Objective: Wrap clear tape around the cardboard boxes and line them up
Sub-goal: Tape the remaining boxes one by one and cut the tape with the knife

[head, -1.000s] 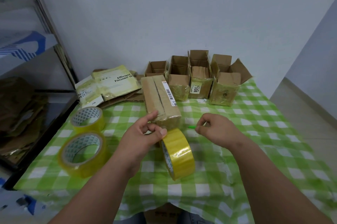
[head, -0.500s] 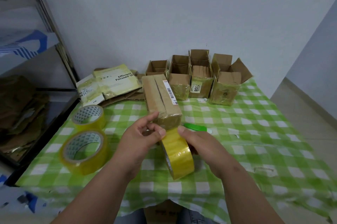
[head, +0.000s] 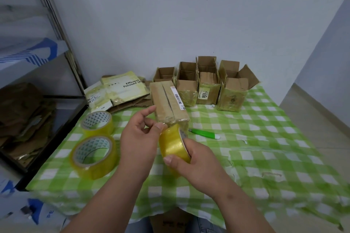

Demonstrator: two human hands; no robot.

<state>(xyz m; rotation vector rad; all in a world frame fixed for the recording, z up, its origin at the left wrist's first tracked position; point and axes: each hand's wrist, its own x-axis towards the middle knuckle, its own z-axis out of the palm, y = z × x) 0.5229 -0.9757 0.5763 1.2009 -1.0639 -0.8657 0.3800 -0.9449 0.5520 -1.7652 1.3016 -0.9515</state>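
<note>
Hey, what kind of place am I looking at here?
Probably a small home or back-room packing spot, not a warehouse: a table under a green checked cloth against a plain wall, open cardboard boxes lined up at the back, spare tape rolls, and a metal shelf of flattened cardboard.

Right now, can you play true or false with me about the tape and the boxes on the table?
1. The right hand grips the roll of tape. True.
2. Four spare tape rolls lie on the green checked tablecloth. False: two spare rolls lie there, on the left.
3. The closed cardboard box lies just behind the held roll. True.
4. The green cutter is in the left hand. False: it lies on the cloth, and the left hand pinches at the roll's edge.
5. The open boxes by the wall stand in a row. True.
</note>
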